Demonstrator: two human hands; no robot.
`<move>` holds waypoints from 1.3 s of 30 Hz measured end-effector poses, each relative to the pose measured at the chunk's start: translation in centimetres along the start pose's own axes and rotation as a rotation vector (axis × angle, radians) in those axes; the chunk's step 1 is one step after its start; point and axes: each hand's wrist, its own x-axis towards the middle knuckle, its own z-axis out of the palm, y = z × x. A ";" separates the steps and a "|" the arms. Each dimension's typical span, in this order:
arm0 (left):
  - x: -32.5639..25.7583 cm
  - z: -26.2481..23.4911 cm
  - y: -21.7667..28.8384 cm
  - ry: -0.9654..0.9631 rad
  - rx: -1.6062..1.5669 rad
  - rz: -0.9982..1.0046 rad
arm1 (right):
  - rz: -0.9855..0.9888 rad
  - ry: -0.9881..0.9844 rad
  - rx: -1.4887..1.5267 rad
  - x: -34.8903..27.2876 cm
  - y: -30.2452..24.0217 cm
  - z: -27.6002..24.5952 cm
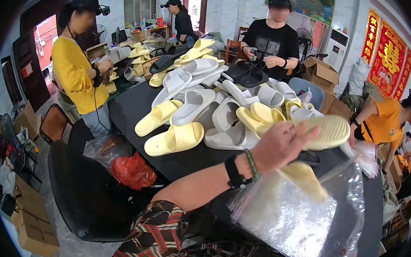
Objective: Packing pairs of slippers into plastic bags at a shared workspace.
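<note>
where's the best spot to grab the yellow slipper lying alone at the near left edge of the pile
Take the yellow slipper by its wide strap, coming from the near, left side. It lies sole-down on the black table with the strap arched up, and that side is free of the other slippers; grey ones crowd its right.

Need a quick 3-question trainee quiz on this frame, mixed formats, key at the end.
1. True or false: the left hand rests on a grey slipper.
2. Multiple choice: the second yellow slipper lies partly inside A) a cardboard box, B) a clear plastic bag, C) a red bag.
3. Fill in: the slipper pile sits on a ___ table.

Key: 1 false, it grips a pale yellow slipper; 2 B; 3 black. The right hand is not in view.
</note>
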 end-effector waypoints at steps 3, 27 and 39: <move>1.9 -5.2 -2.3 0.063 0.223 0.084 | 0.220 -0.033 0.138 0.3 4.4 -0.5; 3.3 -17.8 -28.4 -0.211 1.242 -0.341 | 0.649 -0.323 0.453 0.6 13.9 8.4; -10.7 -12.3 -27.2 -0.717 0.607 -0.794 | 0.556 -0.387 0.313 0.7 7.6 8.9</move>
